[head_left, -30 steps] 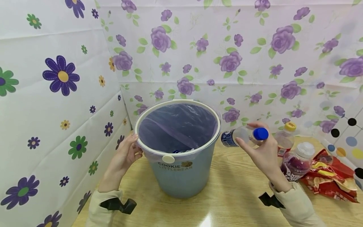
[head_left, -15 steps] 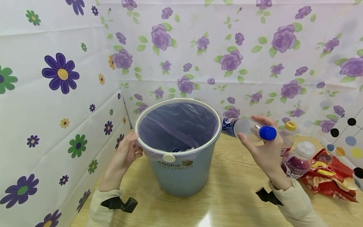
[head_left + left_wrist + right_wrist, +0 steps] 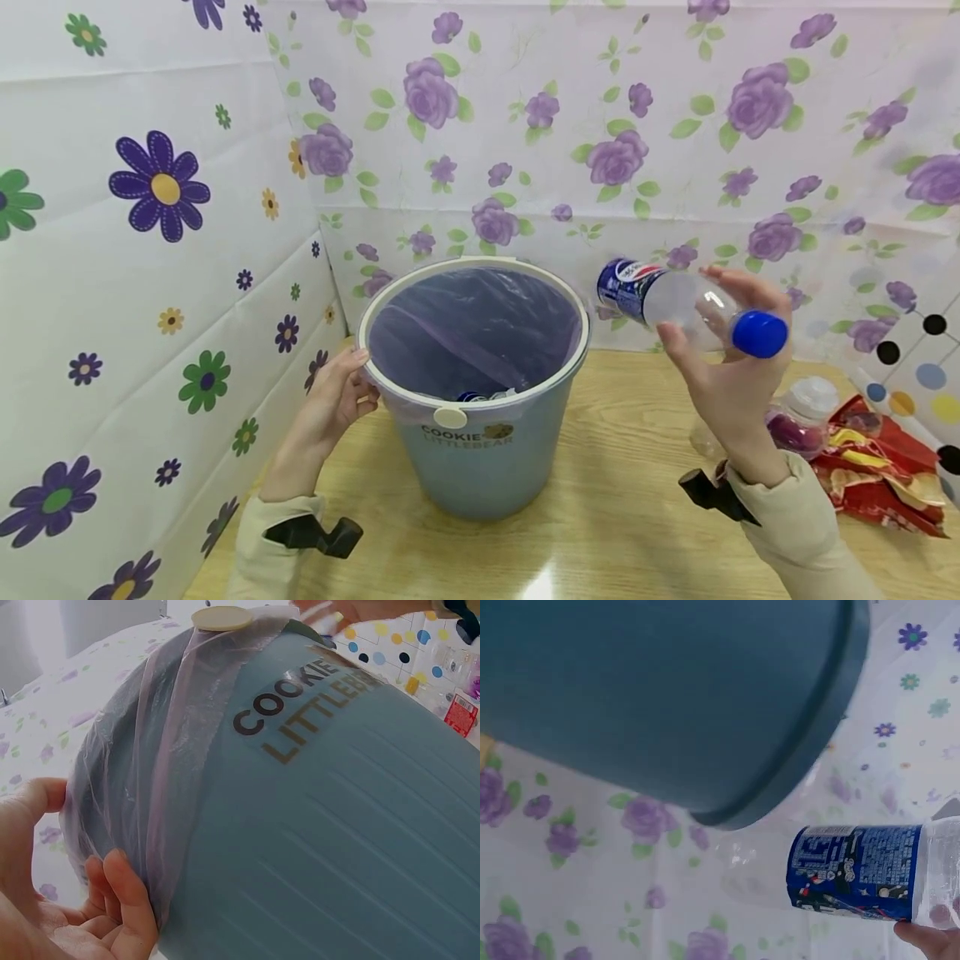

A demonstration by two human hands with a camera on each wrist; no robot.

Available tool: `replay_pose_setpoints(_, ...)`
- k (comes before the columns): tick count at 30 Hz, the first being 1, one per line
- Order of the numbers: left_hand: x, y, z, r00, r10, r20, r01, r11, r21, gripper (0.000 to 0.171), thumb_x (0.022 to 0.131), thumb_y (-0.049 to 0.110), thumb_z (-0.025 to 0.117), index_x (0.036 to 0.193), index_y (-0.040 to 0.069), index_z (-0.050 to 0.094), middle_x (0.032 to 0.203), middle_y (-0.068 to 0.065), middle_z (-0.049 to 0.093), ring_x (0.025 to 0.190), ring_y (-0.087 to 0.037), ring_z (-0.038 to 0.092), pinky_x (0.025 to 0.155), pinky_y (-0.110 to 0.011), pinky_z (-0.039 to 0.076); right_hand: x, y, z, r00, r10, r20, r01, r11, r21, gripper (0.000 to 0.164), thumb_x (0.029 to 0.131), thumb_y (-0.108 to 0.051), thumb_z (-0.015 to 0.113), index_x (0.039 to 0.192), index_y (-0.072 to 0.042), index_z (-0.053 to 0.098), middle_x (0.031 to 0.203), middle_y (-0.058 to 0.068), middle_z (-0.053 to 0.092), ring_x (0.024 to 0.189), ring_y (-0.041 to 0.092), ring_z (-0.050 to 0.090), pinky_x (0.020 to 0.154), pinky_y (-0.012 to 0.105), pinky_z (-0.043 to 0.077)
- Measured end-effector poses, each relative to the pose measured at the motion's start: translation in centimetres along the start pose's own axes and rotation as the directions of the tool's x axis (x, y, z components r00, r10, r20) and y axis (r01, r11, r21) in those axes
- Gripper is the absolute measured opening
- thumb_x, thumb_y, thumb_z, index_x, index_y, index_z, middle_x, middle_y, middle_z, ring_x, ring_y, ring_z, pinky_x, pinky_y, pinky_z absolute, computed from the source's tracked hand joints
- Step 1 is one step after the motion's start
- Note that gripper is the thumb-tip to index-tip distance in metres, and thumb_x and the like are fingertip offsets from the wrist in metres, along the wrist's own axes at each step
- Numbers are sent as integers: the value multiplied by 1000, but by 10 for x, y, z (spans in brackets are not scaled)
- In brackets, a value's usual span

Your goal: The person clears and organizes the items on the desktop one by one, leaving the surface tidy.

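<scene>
My right grip is clamped round a clear bottle with a blue cap and blue label, held tilted in the air just right of the bucket, its labelled base toward that bucket and its cap toward me. With my left grip I pinch the bucket's left edge, fingers curled against the plastic liner. The bucket stands upright on the wooden bench, where a white-lidded jar touches or overlaps a red packet.
</scene>
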State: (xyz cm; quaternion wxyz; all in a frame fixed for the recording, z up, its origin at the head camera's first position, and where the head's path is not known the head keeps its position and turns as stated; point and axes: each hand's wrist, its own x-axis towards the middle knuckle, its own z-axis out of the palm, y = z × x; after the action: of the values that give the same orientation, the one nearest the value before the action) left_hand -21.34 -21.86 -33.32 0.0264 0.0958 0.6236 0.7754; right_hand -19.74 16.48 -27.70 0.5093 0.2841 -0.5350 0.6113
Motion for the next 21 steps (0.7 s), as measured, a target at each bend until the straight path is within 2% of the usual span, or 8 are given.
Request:
replay_pose_setpoints(2,0,2,0,1000,-2,3,2,1000,0,15,98,24,43,96,20,57,69,10,57,64,-4,52,60,-18,45,6,-4,6,1000,0,-13,2,991,132,60,70,-3,84,115,13,47,115,15,61,112,28,60,87,25,55)
replay_pose_setpoints(4,0,5,0,1000,-15,-1,15,1000,-5,14,98,24,44,96,19,57,69,10,57,64,-4,53,60,-18,45,9,-6,12,999,-11,31,4,977,215,63,70,-5,85,116,12,45,116,18,61,112,29,60,86,26,55)
replay_pose_setpoints(6,-1,7,0,999,-36,-9,36,999,-5,12,97,24,45,96,19,56,70,9,57,65,-5,52,61,-19,46,9,-6,17,991,-23,129,-10,968,252,66,75,-10,83,121,11,40,119,19,61,114,29,60,88,27,55)
replay_pose_setpoints(8,-2,9,1,998,-52,-35,52,999,7,12,97,25,47,95,19,56,70,8,56,65,-5,52,61,-19,46,6,-5,22,965,-30,261,-33,972,235,68,82,-17,77,126,11,34,124,17,59,118,28,58,91,28,54)
replay_pose_setpoints(11,-4,13,3,995,-60,-84,65,996,56,11,98,26,48,96,19,55,71,8,56,66,-6,53,62,-19,47,1,-2,26,901,-22,434,-45,989,143,70,91,-28,64,133,11,24,133,14,53,126,26,52,98,28,50)
replay_pose_setpoints(14,-3,17,6,990,-53,-130,68,992,108,12,99,29,47,100,18,53,71,9,56,66,-5,53,62,-19,48,-2,2,26,843,32,537,-33,999,-8,62,99,-28,50,139,7,19,135,17,50,129,22,50,101,24,47)
replay_pose_setpoints(17,-2,19,9,986,-52,-161,77,986,151,16,99,31,48,105,16,49,71,10,55,66,-5,53,63,-19,48,-5,4,23,797,144,587,-61,985,-159,50,103,-14,40,146,-2,17,136,19,48,129,15,49,100,19,45)
replay_pose_setpoints(21,-1,19,11,985,-47,-169,76,982,171,18,96,25,53,108,13,44,70,10,55,66,-4,54,63,-19,49,-7,5,10,772,286,567,-125,944,-306,56,99,3,42,149,-10,22,139,16,48,127,5,48,95,11,45)
